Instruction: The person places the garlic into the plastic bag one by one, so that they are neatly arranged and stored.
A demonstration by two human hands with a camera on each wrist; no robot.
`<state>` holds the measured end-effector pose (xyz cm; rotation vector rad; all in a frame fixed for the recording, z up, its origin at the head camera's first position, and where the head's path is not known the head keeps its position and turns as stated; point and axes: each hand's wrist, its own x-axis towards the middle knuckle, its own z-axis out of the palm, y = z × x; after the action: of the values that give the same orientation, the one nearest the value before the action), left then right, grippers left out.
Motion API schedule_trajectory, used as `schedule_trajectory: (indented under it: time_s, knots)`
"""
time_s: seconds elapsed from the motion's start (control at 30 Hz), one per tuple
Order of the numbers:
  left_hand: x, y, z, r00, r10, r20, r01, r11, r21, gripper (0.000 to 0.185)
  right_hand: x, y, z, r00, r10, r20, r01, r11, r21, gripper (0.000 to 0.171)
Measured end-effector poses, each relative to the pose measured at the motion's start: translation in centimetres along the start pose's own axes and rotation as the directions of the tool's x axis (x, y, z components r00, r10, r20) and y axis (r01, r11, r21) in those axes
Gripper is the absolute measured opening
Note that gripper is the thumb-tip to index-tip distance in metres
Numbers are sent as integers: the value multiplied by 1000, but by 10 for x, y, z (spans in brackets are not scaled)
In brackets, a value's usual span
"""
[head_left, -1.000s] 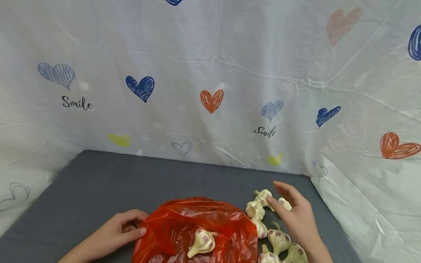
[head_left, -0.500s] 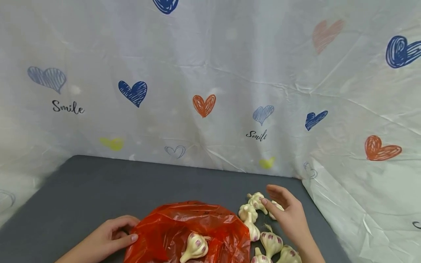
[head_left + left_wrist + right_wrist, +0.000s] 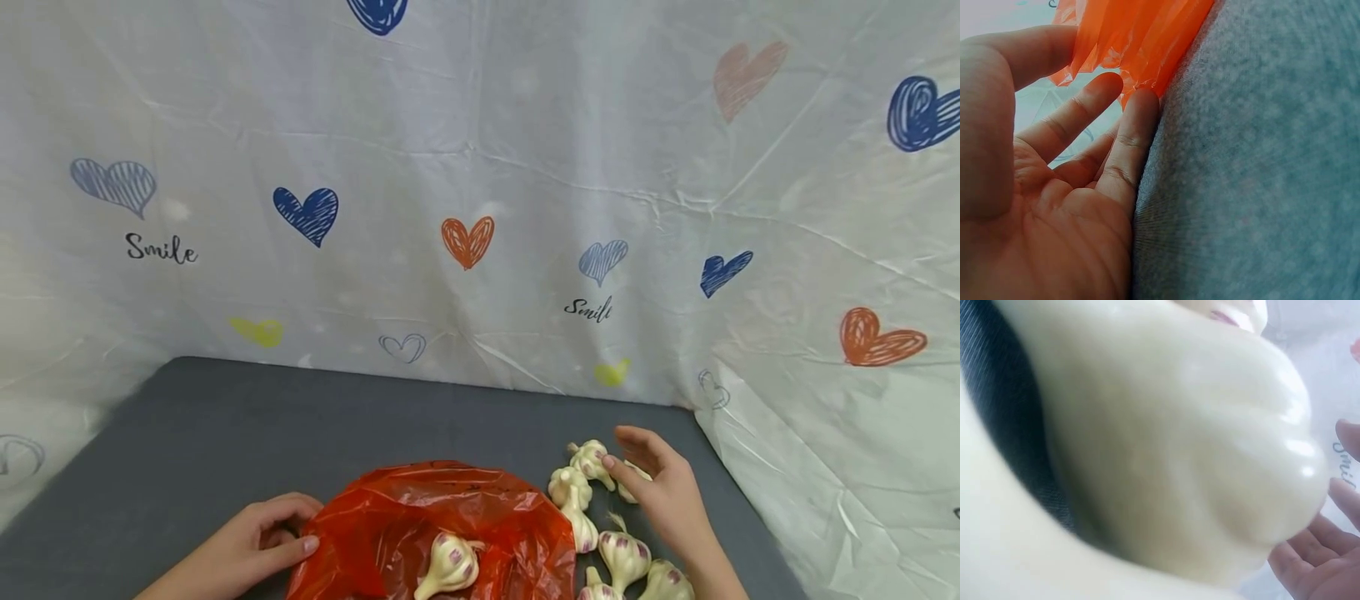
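Passage is available along the far edge of the surface (image 3: pixel 300 408), between the printed sheet (image 3: pixel 480 125) and the red bag (image 3: pixel 367 533), and across the far-left corner. The printed sheet limits travel past the far edge. Toward the right edge, garlic bulbs (image 3: pixel 624 557) and the right hand (image 3: pixel 663 483) obstruct the route. The left hand (image 3: pixel 266 533) blocks the bag's left side.

Left forearm (image 3: pixel 191 575) and right forearm (image 3: pixel 716 571), both bare, angle inward from the lower edge. Left grip (image 3: pixel 266 533): the thumb (image 3: pixel 288 552) extends; the fingers (image 3: pixel 1125 150) are gently bent and spread. Right grip (image 3: pixel 663 483): thumb and index finger (image 3: pixel 643 442) stand parted; the other fingers curve loosely in the right wrist view.
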<state>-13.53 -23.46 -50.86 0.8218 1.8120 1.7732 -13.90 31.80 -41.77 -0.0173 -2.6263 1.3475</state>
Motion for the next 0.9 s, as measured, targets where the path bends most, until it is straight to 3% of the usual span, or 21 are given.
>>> schedule_trajectory:
  time_s: [0.37, 0.63, 0.9]
  knots:
    - [1, -2, -1, 1000, 13, 16, -13, 1000, -28, 30, 5, 11, 1, 994, 102, 30, -103, 995, 18, 62]
    - [0, -3, -2, 1000, -15, -4, 15, 1000, -23, 30, 8, 15, 1, 995, 92, 25, -92, 996, 5, 61]
    - [-1, -3, -2, 1000, 4, 1, -4, 1000, -29, 29, 8, 19, -1, 995, 99, 16, -98, 995, -34, 64]
